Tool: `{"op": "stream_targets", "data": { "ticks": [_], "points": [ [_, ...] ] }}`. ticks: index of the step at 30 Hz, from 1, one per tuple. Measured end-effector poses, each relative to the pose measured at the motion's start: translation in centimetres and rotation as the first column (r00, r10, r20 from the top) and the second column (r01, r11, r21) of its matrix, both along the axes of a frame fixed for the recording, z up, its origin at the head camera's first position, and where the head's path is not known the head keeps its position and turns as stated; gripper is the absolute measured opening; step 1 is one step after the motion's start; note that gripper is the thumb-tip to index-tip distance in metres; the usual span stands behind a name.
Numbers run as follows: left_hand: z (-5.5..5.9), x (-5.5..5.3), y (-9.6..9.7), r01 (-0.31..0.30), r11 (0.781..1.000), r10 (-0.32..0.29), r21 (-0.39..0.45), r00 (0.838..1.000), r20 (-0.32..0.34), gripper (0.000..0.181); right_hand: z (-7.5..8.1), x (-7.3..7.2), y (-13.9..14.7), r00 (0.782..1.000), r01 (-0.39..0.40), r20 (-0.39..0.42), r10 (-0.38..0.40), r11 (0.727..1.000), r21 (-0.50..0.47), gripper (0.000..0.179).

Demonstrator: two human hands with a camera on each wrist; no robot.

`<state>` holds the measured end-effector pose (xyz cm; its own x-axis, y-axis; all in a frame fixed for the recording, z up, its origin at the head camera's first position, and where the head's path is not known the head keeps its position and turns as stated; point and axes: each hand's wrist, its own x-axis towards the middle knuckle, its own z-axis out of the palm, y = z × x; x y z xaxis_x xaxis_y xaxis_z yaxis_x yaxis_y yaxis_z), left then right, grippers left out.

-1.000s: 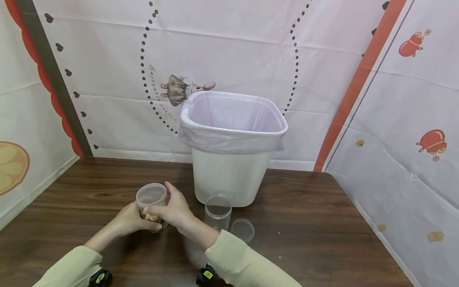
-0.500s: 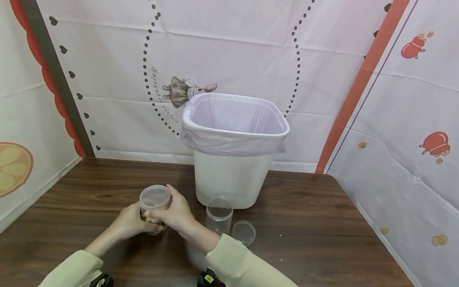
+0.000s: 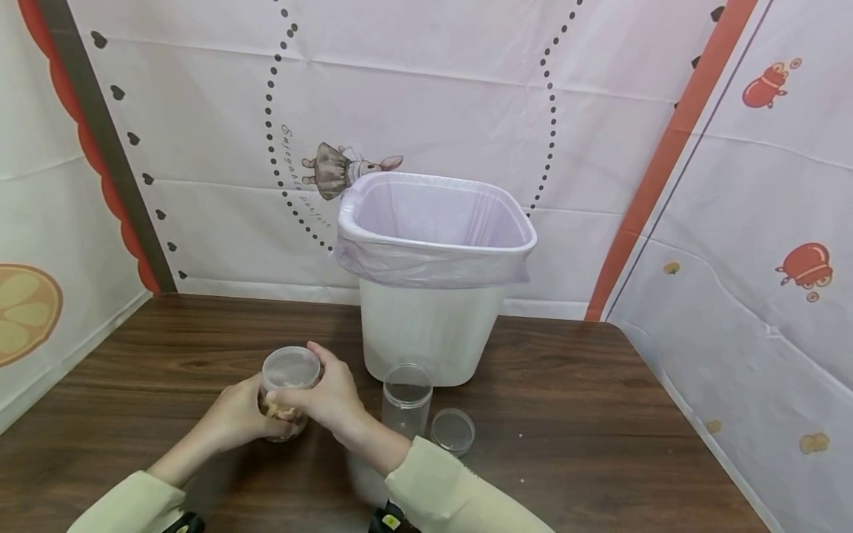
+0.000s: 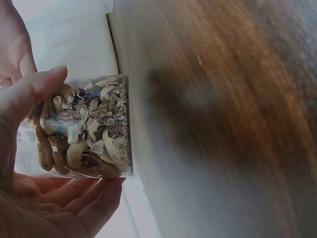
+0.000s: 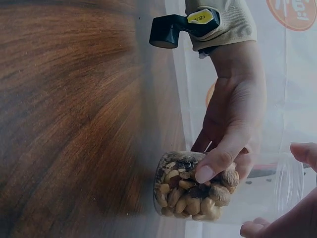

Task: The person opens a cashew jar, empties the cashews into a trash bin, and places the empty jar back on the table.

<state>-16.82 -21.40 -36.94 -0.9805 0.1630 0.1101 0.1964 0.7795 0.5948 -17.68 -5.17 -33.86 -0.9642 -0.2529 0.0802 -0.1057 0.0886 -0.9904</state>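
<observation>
Both hands hold a clear plastic jar (image 3: 291,374) on the left side of the head view. Its whitish top looks like a lid. Peanuts, other nuts and crumbs (image 5: 190,198) fill its lower part in the right wrist view. My left hand (image 3: 233,414) grips the jar low, thumb on the near side and fingers (image 4: 99,203) around the other. Higher up, near the rim, my right hand (image 3: 329,396) holds it between thumb and fingers. In the left wrist view the jar's base appears slightly above the table.
A second clear jar (image 3: 406,411) stands open on the wooden table (image 3: 586,429), with a round clear lid (image 3: 453,431) beside it. Behind them is a white bin (image 3: 433,326) with a lilac liner. Small crumbs dot the table; printed cloth (image 3: 433,96) hangs behind.
The jar and both hands have shifted slightly to the right and closer to the person. Both hands keep their hold. The bin, second jar and loose lid stay in place.
</observation>
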Motion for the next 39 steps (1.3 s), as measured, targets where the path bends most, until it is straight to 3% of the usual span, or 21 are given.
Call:
{"op": "stream_targets", "data": {
  "ticks": [8, 18, 26, 33, 39],
  "points": [
    [0.6, 0.4, 0.1, -0.010, 1.000, 0.010, 0.005, 1.000, -0.012, 0.071, -0.1, 0.1, 0.3, 1.000, 0.001, 0.006, -0.001, 0.998, -0.056, 0.077],
    [1.0, 1.5, -0.2, -0.030, 0.999, 0.032, 0.033, 0.997, -0.065, 0.053, 0.2, 0.3, 0.8, 0.999, -0.046, -0.006, 0.045, 0.984, -0.175, 0.048],
    [1.1, 2.6, -0.5, -0.066, 0.997, 0.069, 0.028, 0.989, -0.133, 0.079, 0.8, 0.5, 1.1, 0.996, -0.045, 0.065, 0.064, 0.965, -0.257, 0.044],
    [1.1, 3.5, -0.4, -0.082, 0.994, 0.094, 0.075, 0.981, -0.171, 0.084, 0.8, 0.5, 1.2, 0.991, -0.031, 0.114, 0.076, 0.934, -0.355, 0.046],
    [1.3, 4.0, -0.6, -0.097, 0.990, 0.114, 0.098, 0.977, -0.183, 0.084, 1.1, 0.6, 1.3, 0.990, -0.026, 0.120, 0.076, 0.927, -0.374, 0.055]
  ]
}}
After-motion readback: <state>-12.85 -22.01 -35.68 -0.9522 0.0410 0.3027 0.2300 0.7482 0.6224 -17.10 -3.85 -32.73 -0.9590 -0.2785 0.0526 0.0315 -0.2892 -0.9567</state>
